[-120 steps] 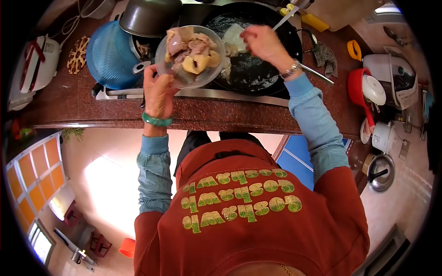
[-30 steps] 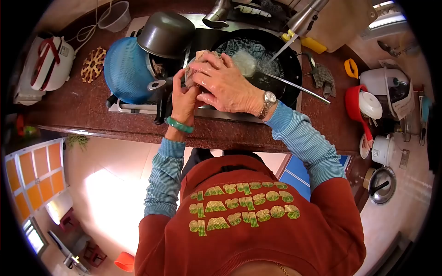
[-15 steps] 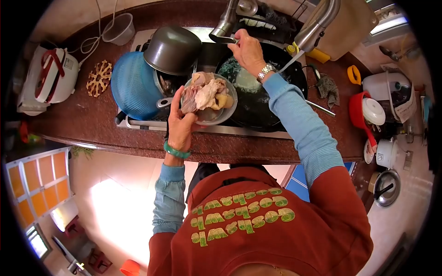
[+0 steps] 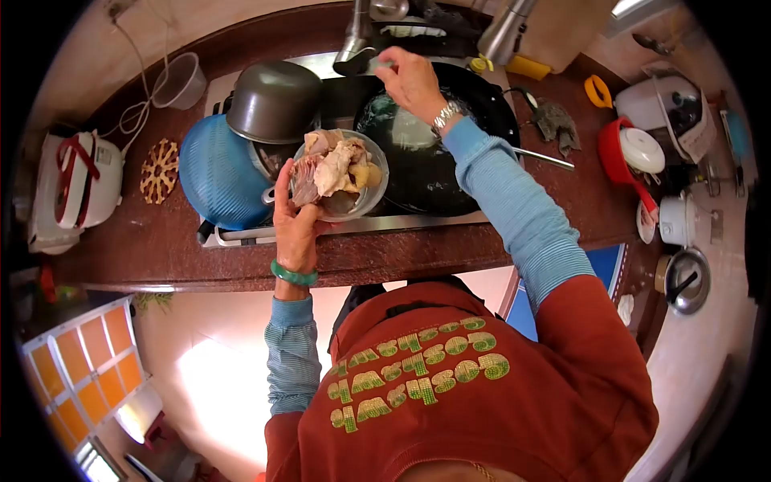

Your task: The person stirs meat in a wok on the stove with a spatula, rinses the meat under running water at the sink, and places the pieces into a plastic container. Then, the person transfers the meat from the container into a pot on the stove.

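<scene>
My left hand (image 4: 295, 229) grips the near-left rim of a clear plastic bowl (image 4: 377, 173), tilted above the stove. Pale raw meat pieces (image 4: 333, 170), which look like chicken, fill it. My right hand (image 4: 414, 84) is pinched over the back edge of a black wok (image 4: 434, 189), at a small spoon-like utensil (image 4: 371, 63) with a dark end. The fingers partly hide this utensil. A pale round patch and some shiny liquid show in the wok; what the patch is I cannot tell. The bowl overlaps the wok's left edge.
Left of the bowl stand a dark pot (image 4: 275, 100) and a blue mesh dome (image 4: 221, 173). A wooden trivet (image 4: 159, 171) and a white appliance (image 4: 84, 181) lie farther left. On the right are a grey cloth (image 4: 556, 124) and a red pan (image 4: 614, 165).
The view has shifted, so the counter sits slightly left. My left hand keeps the bowl near the wok's left edge. My right hand stays pinched behind the wok.
</scene>
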A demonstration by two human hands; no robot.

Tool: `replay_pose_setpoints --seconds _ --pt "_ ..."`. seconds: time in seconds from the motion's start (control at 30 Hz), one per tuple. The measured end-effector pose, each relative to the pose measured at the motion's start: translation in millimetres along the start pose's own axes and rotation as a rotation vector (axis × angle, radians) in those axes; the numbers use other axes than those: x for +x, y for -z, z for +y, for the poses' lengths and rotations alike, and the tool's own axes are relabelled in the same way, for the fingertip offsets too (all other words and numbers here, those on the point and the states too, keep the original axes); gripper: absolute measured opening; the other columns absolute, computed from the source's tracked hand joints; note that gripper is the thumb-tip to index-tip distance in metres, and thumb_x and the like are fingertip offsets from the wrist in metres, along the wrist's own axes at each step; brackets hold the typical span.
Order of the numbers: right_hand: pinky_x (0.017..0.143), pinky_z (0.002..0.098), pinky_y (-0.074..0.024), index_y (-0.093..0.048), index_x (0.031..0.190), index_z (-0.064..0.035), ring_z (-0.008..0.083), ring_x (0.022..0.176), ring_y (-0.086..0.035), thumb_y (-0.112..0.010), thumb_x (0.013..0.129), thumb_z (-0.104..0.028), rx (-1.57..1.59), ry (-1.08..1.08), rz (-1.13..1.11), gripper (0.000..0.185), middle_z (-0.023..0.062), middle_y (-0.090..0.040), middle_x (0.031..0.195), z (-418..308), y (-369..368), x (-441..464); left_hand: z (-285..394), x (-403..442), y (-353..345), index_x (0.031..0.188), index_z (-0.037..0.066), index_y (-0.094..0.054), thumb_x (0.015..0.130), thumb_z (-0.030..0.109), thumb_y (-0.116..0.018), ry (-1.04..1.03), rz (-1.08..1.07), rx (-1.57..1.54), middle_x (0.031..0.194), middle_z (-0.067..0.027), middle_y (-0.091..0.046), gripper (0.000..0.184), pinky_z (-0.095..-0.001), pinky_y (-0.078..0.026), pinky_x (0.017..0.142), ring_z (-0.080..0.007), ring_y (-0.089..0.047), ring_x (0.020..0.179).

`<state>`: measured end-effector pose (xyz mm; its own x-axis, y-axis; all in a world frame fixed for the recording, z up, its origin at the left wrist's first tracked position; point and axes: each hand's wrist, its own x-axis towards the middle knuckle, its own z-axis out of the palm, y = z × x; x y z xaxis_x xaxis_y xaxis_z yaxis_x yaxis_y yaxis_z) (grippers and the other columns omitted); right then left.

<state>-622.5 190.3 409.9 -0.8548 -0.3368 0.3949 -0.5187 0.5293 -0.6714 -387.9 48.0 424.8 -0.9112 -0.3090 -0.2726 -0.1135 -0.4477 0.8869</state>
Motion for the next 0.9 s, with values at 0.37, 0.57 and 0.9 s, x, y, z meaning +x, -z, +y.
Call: replay_pose_setpoints --seconds 0.37,0.57,0.9 --pt "0.052 0.0217 -0.0458 -0.063 0.085 0.0021 0.0088 0.059 -0.058 -0.054 0.084 -0.015 0.444 -0.469 0.243 0.02 0.0057 -0.061 0.066 28.0 116.1 -66.9 -23.0 59.7 -52.8 0.136 0.021 -0.03 0.069 -0.007 -0.044 0.033 -0.183 -0.044 0.099 -0.0084 -0.057 0.074 -0.0275 -0.057 0.056 -0.0137 -0.06 0.071" --pt "0.061 0.0227 -0.0483 -0.062 0.097 0.0007 0.011 0.071 -0.06 -0.053 0.087 -0.014 0.174 0.074 -0.051 0.02 0.0068 -0.065 0.078 3.1 114.7 -39.5 -47.4 80.2 -101.3 0.136 0.024 -0.028 0.069 -0.007 -0.045 0.072 -0.148 -0.1 0.091 -0.0084 -0.057 0.076 -0.0288 -0.056 0.053 -0.0136 -0.058 0.065" --pt "0.075 0.0409 -0.0485 -0.056 0.088 0.0075 0.0351 0.089 -0.056 -0.057 0.068 -0.007 -0.152 0.03 -0.175 0.025 0.0221 -0.055 0.094 -39.6 -5.6 12.6 -120.4 130.8 -143.9 0.138 0.014 -0.025 0.094 0.024 -0.036 -0.079 -0.482 -0.796 0.132 -0.0105 -0.04 0.046 -0.0354 -0.033 0.103 -0.0242 -0.043 0.119"
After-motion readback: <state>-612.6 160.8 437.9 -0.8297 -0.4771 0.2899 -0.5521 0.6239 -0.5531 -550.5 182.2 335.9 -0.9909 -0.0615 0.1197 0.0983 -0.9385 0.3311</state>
